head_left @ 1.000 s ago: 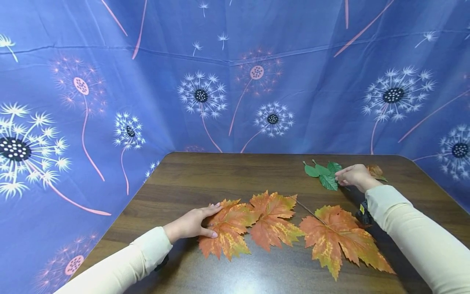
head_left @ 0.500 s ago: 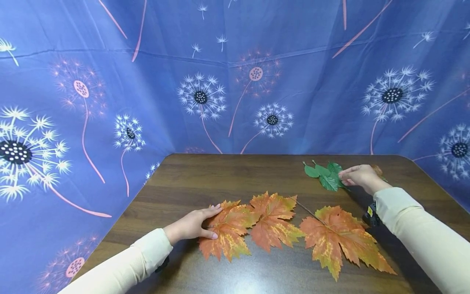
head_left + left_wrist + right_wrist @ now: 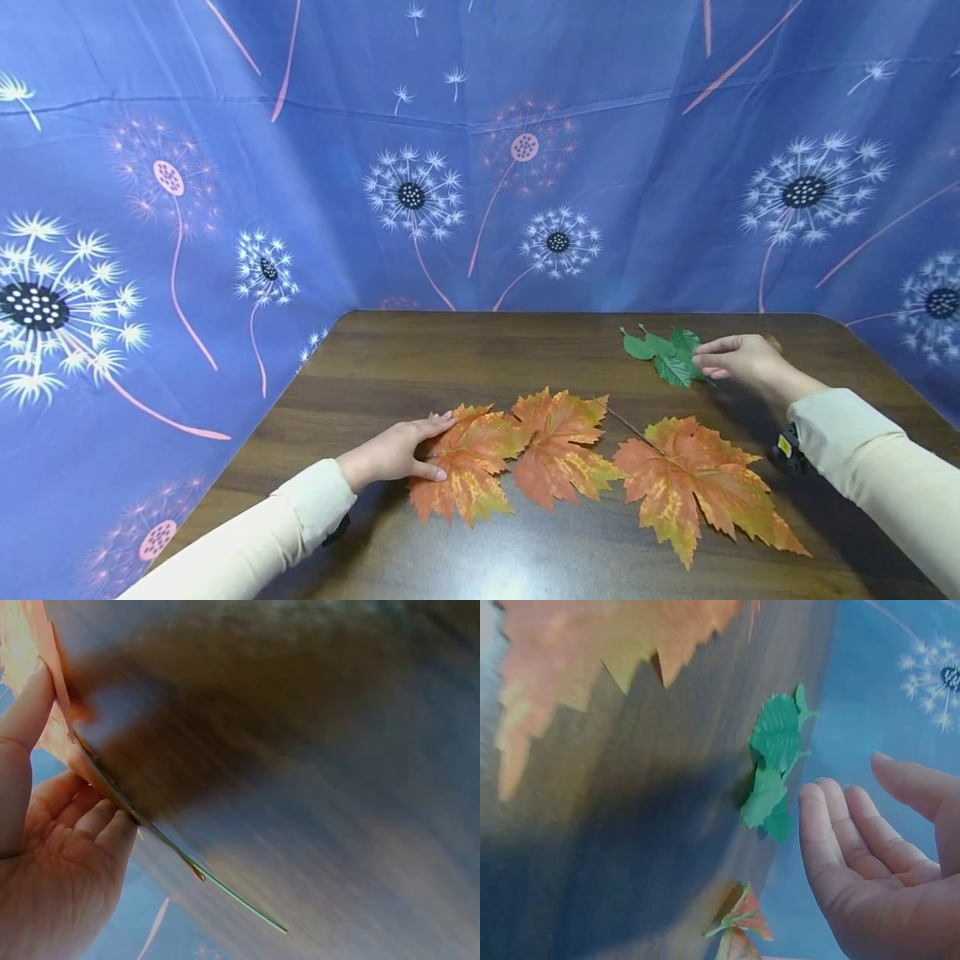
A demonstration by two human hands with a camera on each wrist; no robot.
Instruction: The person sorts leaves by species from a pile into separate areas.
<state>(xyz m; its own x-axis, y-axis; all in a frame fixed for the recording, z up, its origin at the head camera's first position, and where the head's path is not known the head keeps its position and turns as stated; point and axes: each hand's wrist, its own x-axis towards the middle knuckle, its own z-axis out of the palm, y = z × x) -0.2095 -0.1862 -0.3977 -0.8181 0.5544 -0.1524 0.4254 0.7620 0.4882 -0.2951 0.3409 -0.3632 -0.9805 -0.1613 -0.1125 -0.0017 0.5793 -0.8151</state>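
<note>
My left hand [image 3: 400, 452] rests on the leftmost of the orange maple leaves [image 3: 480, 492], fingers and thumb spread loosely over it. In the left wrist view the thumb [image 3: 34, 705] lies on the leaf, and a thin green stem [image 3: 236, 894] runs out past the fingers. Two more leaves, a middle maple leaf [image 3: 557, 450] and a right maple leaf [image 3: 693, 479], lie along the spray. Beside the small green leaves [image 3: 670, 369] is my right hand [image 3: 742, 362]. The right wrist view shows its fingers [image 3: 821, 825] loosely bent, with nothing between fingers and thumb.
The wooden table [image 3: 450, 350] reaches back to a blue dandelion-print cloth [image 3: 480, 208]. A small orange-and-green leaf piece [image 3: 742, 919] lies near the right hand, mostly hidden behind it in the head view.
My right hand has drawn slightly to the right, its fingers parting from the green leaves, and now covers more of the small orange leaf piece. The left hand stays in place.
</note>
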